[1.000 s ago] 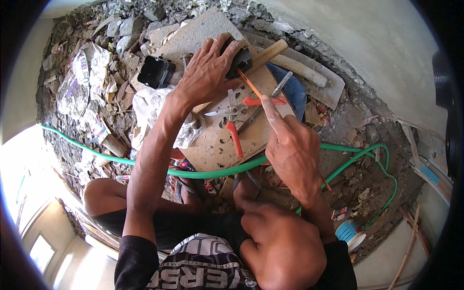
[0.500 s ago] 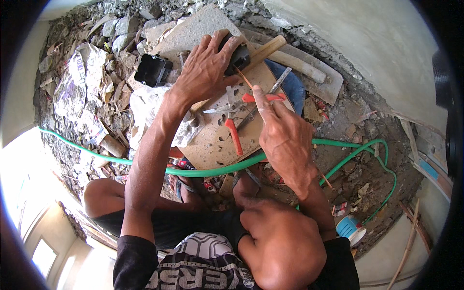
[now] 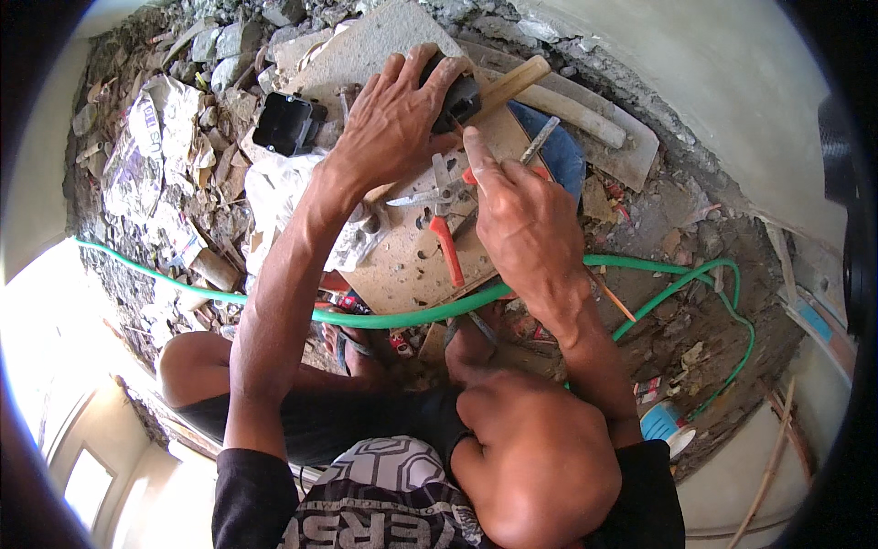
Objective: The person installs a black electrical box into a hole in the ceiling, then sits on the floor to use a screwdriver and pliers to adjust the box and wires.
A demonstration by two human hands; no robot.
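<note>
While rubble [image 3: 238, 38] lies nearby, the left hand [image 3: 389, 119] clasps a black box [image 3: 461, 97]. The right hand [image 3: 532, 215] grips a slim rod [image 3: 615, 299].

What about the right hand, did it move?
Yes: against the brown board, the right hand has moved forward and left, closer to the held black box.

Left grip [image 3: 384, 119] palm down, fingers [image 3: 418, 64] bent; right grip [image 3: 526, 215] curled, index finger [image 3: 479, 156] extended; forearms [image 3: 277, 293] angled forward.
</note>
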